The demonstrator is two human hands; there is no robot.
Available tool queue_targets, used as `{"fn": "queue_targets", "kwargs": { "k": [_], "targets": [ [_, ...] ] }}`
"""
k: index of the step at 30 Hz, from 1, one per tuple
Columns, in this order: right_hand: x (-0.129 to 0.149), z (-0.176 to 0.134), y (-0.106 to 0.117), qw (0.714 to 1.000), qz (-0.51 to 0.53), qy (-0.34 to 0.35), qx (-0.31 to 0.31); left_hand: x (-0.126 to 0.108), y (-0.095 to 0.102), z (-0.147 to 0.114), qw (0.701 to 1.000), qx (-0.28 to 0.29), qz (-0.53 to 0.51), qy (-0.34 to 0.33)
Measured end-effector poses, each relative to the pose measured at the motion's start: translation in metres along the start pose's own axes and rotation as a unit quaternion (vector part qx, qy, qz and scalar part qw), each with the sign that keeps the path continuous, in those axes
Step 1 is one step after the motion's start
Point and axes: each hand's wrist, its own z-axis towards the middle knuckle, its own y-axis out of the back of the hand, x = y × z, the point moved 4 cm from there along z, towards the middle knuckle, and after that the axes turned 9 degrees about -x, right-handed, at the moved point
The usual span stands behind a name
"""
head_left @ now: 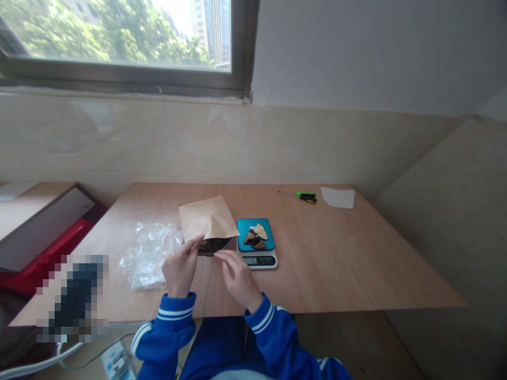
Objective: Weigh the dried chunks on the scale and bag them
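I see my left hand (180,264) and right hand (237,274) pinching the open mouth of a brown paper pouch (208,221) over the wooden surface (336,264), just beside a scale (257,243) carrying dried pieces (256,235).

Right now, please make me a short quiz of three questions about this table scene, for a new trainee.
1. True or false: both hands, left hand and right hand, hold the open mouth of the brown paper pouch.
2. What lies on the blue scale? A) dried pieces B) coins C) a key
3. Which tool lies at the far side of the table?

Key: 1 true; 2 A, dried pieces; 3 the screwdriver.
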Motion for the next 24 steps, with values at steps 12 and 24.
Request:
{"fn": "queue_targets", "kwargs": {
  "k": [12,24],
  "targets": [
    [-0.001,0.019,-0.059,0.971,-0.219,0.036,0.087,0.004,-0.001,0.000,0.999,0.004,-0.033,0.010],
    [-0.008,0.010,-0.037,0.976,-0.208,0.006,-0.061,0.004,-0.002,-0.001,0.999,0.000,-0.029,0.015]
  ]
}}
